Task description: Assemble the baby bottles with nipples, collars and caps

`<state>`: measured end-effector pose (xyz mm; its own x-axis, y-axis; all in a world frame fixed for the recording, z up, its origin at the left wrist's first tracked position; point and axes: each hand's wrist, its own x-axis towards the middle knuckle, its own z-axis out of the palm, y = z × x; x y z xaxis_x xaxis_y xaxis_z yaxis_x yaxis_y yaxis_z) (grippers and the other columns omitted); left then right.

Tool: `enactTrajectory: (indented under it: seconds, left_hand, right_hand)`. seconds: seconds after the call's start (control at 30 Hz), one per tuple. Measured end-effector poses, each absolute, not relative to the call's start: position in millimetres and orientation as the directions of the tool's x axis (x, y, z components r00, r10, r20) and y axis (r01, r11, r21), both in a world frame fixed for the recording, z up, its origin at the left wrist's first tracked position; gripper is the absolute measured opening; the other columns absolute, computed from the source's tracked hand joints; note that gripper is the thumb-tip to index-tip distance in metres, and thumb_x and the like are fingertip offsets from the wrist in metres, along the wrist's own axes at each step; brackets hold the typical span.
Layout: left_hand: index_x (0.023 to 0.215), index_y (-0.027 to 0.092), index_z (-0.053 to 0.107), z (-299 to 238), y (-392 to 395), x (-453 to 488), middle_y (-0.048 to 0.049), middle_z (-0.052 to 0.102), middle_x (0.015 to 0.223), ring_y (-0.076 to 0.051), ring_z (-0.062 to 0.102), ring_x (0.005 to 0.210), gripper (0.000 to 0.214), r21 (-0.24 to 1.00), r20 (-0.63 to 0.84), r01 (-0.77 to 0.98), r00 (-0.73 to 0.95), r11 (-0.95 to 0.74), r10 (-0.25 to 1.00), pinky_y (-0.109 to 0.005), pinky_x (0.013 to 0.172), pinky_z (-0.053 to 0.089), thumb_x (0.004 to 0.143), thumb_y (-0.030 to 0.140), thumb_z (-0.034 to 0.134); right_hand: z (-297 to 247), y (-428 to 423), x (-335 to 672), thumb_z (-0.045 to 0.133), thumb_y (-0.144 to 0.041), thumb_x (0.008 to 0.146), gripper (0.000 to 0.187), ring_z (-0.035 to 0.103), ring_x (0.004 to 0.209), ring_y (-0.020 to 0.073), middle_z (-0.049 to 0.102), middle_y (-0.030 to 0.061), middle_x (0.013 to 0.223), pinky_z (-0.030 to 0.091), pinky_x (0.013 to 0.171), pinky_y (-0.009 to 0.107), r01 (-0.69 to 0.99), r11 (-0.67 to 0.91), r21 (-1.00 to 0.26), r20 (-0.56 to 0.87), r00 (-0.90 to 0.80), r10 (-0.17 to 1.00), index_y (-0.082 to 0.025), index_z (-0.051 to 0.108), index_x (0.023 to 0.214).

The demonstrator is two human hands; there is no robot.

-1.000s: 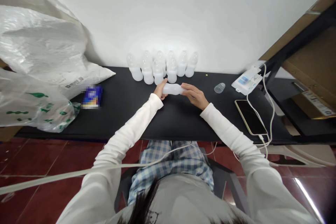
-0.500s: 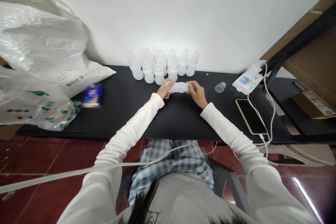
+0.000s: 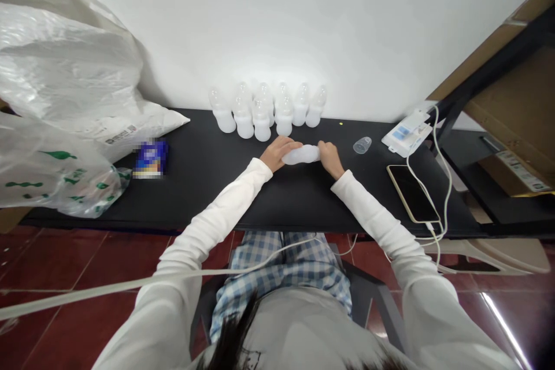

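A milky white plastic bottle (image 3: 301, 154) lies on its side on the black table (image 3: 208, 202), just in front of the standing row. My left hand (image 3: 277, 154) rests its fingers on the bottle's left end. My right hand (image 3: 330, 159) holds the right end, with the fingers partly hiding it. Behind them stand several translucent plastic bottles (image 3: 260, 113), upright in two staggered rows against the wall. Neither hand touches that group. A small clear cup-like cap (image 3: 362, 145) lies to the right of my right hand.
A black smartphone (image 3: 411, 193) and a white flat device (image 3: 407, 134) with white cables lie at the table's right. A blue packet (image 3: 151, 159) and large plastic bags (image 3: 56, 87) sit at the left. A dark shelf frame stands at the right.
The lying bottle and both hands have shifted right and slightly toward me. The bottle has rolled a little between my hands. The standing bottles have not moved.
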<state>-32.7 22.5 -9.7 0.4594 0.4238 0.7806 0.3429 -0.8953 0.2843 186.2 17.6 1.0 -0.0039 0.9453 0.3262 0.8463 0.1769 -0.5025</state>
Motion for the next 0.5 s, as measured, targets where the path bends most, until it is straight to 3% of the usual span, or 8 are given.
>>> enactTrajectory:
  seconds: [0.13,0.2,0.3,0.37,0.43,0.5]
  left_hand:
    - [0.116,0.024,0.064,-10,23,-33,-0.0058,0.068,0.096,-0.017,0.062,0.086,0.024,0.135,0.861,0.394,0.408,-0.909,0.304,-0.032,0.078,0.054,0.097,0.018,0.051]
    - [0.117,0.024,0.063,-9,23,-31,-0.0052,0.068,0.097,-0.017,0.063,0.086,0.026,0.128,0.845,0.424,0.427,-0.897,0.323,-0.032,0.078,0.055,0.095,0.016,0.052]
    - [0.121,0.023,0.059,-10,23,-29,-0.0074,0.066,0.107,-0.02,0.066,0.097,0.028,0.248,0.736,0.423,0.503,-0.872,0.454,-0.035,0.083,0.056,0.093,0.02,0.056]
    - [0.129,0.022,0.053,-11,21,-28,-0.01,0.063,0.118,-0.023,0.065,0.107,0.043,0.36,0.652,0.39,0.545,-0.848,0.527,-0.038,0.087,0.056,0.089,0.031,0.066]
    - [0.133,0.022,0.048,-11,18,-26,-0.0112,0.06,0.123,-0.025,0.064,0.112,0.056,0.446,0.613,0.356,0.546,-0.821,0.57,-0.04,0.091,0.056,0.085,0.042,0.07]
    - [0.133,0.024,0.048,-10,15,-25,-0.0112,0.059,0.123,-0.025,0.062,0.115,0.051,0.484,0.629,0.318,0.521,-0.815,0.577,-0.042,0.097,0.054,0.089,0.043,0.066]
  right_hand:
    - [4,13,182,0.024,-0.028,0.099,0.041,0.051,0.066,0.0204,0.055,0.0047,0.068,0.038,0.067,0.032,0.816,0.012,-0.578,0.225,0.146,0.963,-0.022,0.053,0.071]
    - [8,13,182,0.026,-0.03,0.099,0.039,0.055,0.072,0.0223,0.058,0.0071,0.073,0.04,0.07,0.033,0.79,-0.074,-0.608,0.157,0.211,0.965,-0.022,0.053,0.072]
    - [11,15,185,0.027,-0.033,0.099,0.041,0.059,0.083,0.0262,0.063,0.0113,0.08,0.043,0.076,0.036,0.768,-0.138,-0.626,0.119,0.27,0.956,-0.021,0.058,0.076]
    - [11,17,189,0.026,-0.035,0.1,0.043,0.061,0.09,0.0282,0.065,0.0125,0.082,0.045,0.081,0.038,0.763,-0.15,-0.628,0.135,0.296,0.946,-0.02,0.063,0.083]
    - [9,19,194,0.025,-0.035,0.101,0.045,0.062,0.095,0.0291,0.065,0.0121,0.081,0.046,0.086,0.041,0.784,-0.116,-0.61,0.189,0.286,0.939,-0.018,0.066,0.094]
    - [6,21,200,0.024,-0.035,0.102,0.046,0.063,0.094,0.0294,0.064,0.0116,0.078,0.047,0.088,0.044,0.828,-0.019,-0.56,0.273,0.207,0.939,-0.016,0.066,0.101]
